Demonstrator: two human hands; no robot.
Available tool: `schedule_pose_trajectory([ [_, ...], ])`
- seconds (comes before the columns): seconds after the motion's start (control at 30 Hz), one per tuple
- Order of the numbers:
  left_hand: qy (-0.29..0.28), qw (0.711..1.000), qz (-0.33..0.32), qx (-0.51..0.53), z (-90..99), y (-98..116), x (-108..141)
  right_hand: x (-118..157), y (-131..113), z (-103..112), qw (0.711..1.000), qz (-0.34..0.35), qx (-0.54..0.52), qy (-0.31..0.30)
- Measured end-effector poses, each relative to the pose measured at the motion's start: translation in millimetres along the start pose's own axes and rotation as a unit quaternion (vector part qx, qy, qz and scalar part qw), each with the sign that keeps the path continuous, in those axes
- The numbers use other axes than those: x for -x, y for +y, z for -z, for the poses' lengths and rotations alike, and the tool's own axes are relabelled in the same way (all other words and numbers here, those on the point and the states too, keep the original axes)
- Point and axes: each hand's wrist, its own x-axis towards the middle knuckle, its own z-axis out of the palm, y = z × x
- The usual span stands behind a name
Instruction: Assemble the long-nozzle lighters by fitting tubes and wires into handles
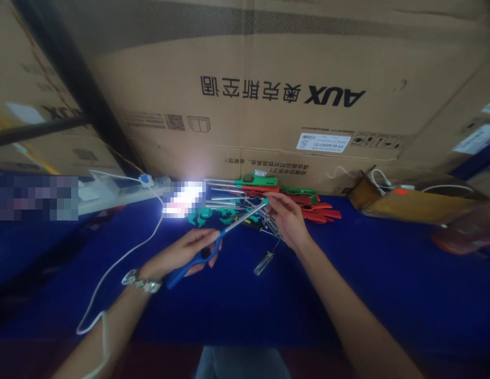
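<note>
My left hand is closed around the blue handle of a long-necked lighter, its metal tube slanting up to the right. My right hand pinches a small green piece at the far end of that tube; the fingers partly hide it. Behind both hands lies a pile of lighters with green and red handles. Loose teal parts are scattered in front of the pile. A small clear part with a thin wire lies on the blue tabletop, below my right hand.
A large cardboard box walls off the back. At the right stands an open carton with white cables, beside a blurred reddish container. A white cable runs across the left side and over my left forearm. A bright, pixelated patch sits back left.
</note>
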Motion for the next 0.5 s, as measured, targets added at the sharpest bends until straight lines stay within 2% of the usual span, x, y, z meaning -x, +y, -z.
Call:
schedule_pose_trajectory([
  [0.17, 0.006, 1.0, -0.004, 0.01, 0.4, -5, -3, 4, 6, -10, 1.0, 0.004, -0.016, -0.003],
  [0.4, -0.036, 0.997, -0.058, 0.045, -0.8, -9, -7, 5, 16, -24, 0.998, 0.013, -0.036, 0.054],
  [0.5, -0.043, 0.995, -0.067, 0.054, 0.0, -12, -9, 5, 16, -25, 0.998, -0.003, -0.026, 0.057],
])
